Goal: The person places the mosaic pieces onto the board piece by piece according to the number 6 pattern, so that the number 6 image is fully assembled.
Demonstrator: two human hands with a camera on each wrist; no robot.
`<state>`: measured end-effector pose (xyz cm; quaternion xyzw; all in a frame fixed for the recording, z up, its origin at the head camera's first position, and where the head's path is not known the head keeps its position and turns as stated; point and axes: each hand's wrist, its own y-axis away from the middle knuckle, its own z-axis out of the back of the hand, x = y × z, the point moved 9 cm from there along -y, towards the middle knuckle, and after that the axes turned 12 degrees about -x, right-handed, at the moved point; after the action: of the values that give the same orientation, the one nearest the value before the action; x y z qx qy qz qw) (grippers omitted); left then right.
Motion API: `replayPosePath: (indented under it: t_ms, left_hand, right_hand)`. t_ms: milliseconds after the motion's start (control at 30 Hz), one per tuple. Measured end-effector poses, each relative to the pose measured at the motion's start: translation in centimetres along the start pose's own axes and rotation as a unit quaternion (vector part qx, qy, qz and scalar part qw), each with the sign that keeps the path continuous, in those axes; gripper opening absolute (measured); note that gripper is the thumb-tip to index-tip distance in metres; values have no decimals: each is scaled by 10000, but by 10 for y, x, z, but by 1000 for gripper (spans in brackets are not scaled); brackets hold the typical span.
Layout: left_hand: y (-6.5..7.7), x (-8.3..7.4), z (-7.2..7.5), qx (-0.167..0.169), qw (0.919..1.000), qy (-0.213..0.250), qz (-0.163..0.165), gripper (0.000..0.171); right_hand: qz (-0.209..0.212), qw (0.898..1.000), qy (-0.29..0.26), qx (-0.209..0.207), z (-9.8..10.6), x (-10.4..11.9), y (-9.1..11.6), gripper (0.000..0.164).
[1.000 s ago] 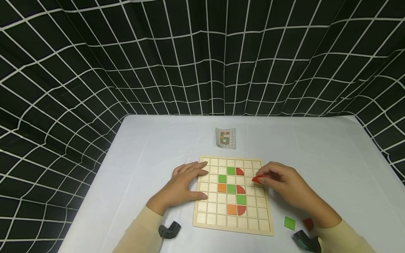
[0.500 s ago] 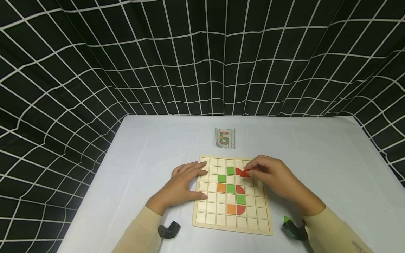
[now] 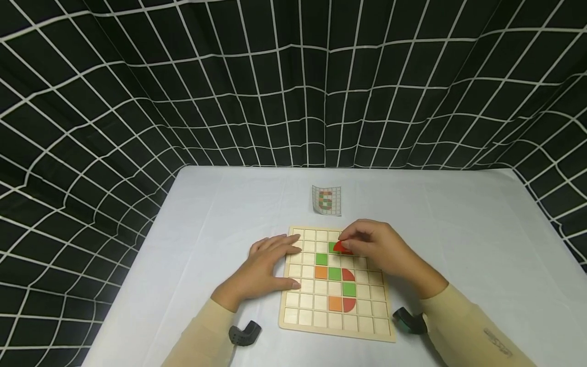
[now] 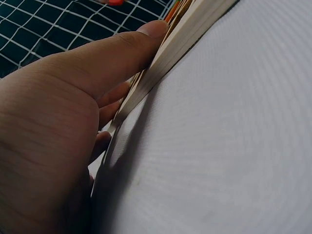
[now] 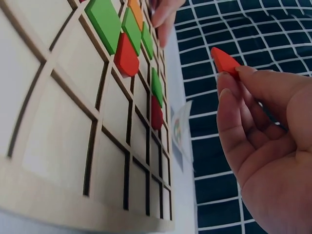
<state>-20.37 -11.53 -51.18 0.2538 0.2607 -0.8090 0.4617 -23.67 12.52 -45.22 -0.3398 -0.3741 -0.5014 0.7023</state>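
Note:
A wooden grid board (image 3: 305, 316) lies on the table, with several green, orange and red tiles set in its cells. My left hand (image 3: 257, 275) rests on the board's left edge with fingers spread; the left wrist view shows its thumb (image 4: 141, 41) on the wooden rim. Between thumb and fingertips, my right hand (image 3: 380, 252) pinches a red quarter-circle tile (image 3: 339, 247). This tile is held above the board's upper rows, partly covering a green tile (image 3: 331, 247) in the head view. The right wrist view shows it raised clear of the board's surface.
Behind the board lies a small printed card (image 3: 326, 200) with a coloured grid pattern. Black curved devices sit at the left wrist (image 3: 245, 334) and right wrist (image 3: 409, 321). A black curtain with white lines (image 3: 275, 117) surrounds the white table (image 3: 220, 204).
My right hand has moved left across the board with the red tile. Its forearm now hides the loose green and red tiles seen on the right earlier. The left hand stays put.

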Motion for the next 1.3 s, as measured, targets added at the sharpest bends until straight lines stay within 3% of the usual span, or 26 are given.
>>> replayPosePath:
  t_ms: [567, 1300]
  left_hand:
    - [0, 3, -1, 22, 10000, -9, 44, 72]
    - [0, 3, -1, 40, 9998, -59, 167, 73]
  right_hand:
    - [174, 9984, 372, 378, -35, -7, -22, 11]
    - [96, 9940, 932, 562, -50, -15, -32, 13]
